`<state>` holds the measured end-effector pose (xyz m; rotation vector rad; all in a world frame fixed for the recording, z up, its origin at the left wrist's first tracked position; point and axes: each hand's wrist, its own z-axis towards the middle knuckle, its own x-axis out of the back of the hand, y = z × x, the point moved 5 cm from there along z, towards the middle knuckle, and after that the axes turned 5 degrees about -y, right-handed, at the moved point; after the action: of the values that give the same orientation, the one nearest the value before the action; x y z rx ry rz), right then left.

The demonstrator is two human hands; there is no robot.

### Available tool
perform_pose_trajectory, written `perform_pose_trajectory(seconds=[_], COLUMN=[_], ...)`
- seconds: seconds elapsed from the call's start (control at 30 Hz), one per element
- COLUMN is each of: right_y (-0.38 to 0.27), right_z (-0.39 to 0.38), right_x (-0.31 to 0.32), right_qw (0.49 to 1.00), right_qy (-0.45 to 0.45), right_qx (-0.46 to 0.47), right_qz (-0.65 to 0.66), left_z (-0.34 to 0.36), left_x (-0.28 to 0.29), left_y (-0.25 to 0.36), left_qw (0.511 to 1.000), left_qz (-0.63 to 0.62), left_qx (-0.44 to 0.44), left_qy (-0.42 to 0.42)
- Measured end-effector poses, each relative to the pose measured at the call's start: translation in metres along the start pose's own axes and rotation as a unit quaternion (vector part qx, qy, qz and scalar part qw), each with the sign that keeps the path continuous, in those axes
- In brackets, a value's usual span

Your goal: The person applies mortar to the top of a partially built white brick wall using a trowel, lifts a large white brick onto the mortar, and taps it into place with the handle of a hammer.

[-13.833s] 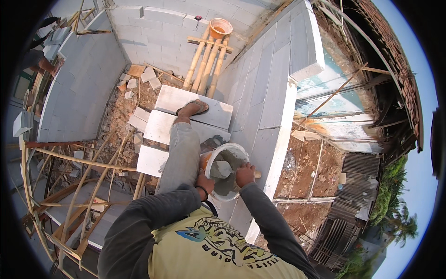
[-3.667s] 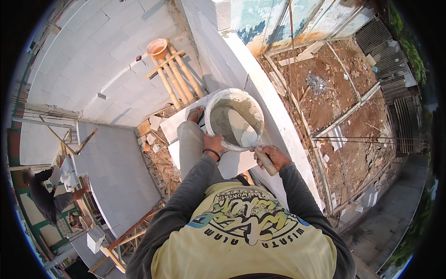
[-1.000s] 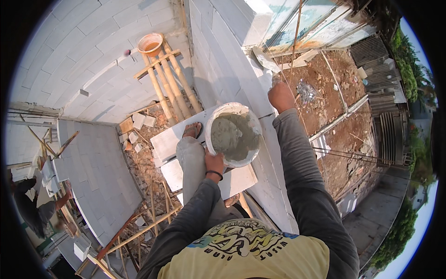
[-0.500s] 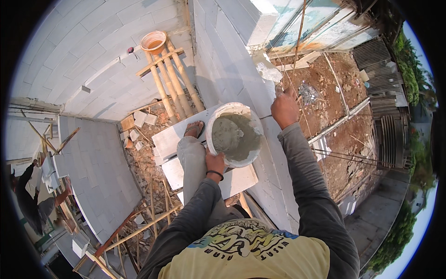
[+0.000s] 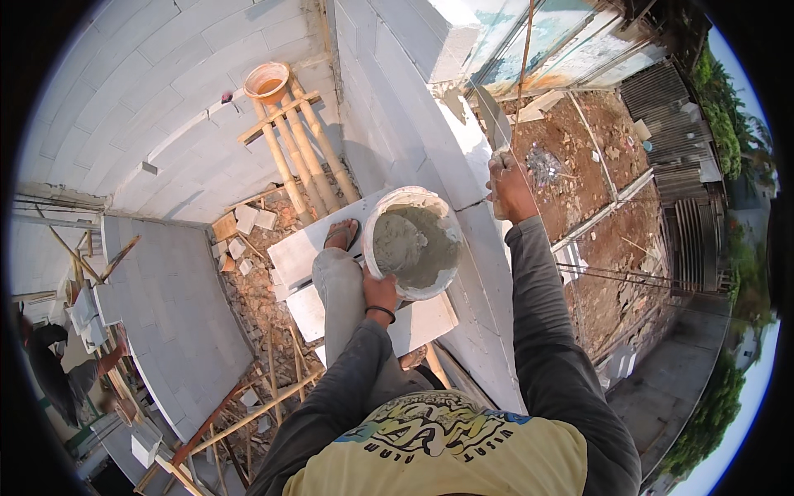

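My left hand (image 5: 380,296) is closed on the near-left rim of a round pale bucket (image 5: 445,271), with thumb and fingers over its edge. Wet grey mortar (image 5: 412,248) fills much of the bucket. Out to the right, my right hand (image 5: 513,190) grips a trowel, its handle mostly hidden in the fist. The flat metal trowel blade (image 5: 495,122) points away from me, beside the top of a light grey block wall (image 5: 488,240). Patches of mortar (image 5: 455,103) show on the wall's far end, next to a raised block (image 5: 451,41).
Below me, my sandalled foot (image 5: 341,234) rests on pale boards. An orange basin (image 5: 268,81) sits on bamboo poles (image 5: 306,153) ahead left. Rubble (image 5: 248,285) covers the ground below. A thin string crosses near my right hand. Another person (image 5: 54,355) works at far left.
My right hand has turned and shifted slightly nearer, and the trowel blade now shows plainly beyond it. My left hand stays on the bucket rim.
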<state>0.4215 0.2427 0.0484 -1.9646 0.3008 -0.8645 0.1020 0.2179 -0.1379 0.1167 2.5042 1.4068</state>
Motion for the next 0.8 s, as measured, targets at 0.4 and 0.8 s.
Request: perform_pose_trajectory(seconds=[0.4,0.8], right_y=[0.000,0.098], right_z=[0.026,-0.219], right_x=[-0.039,0.009], right_qw=[0.921,0.934], right_qy=[-0.186,-0.309], right_qx=[-0.132,-0.109], right_qz=[0.317,-0.141], left_z=[-0.001,-0.030], left_x=[-0.004,0.011], left_y=[-0.015,0.013], left_qw=[0.999,0.995], left_qz=[-0.024,0.085], left_qx=[0.025,-0.049], left_qy=[-0.013,-0.033])
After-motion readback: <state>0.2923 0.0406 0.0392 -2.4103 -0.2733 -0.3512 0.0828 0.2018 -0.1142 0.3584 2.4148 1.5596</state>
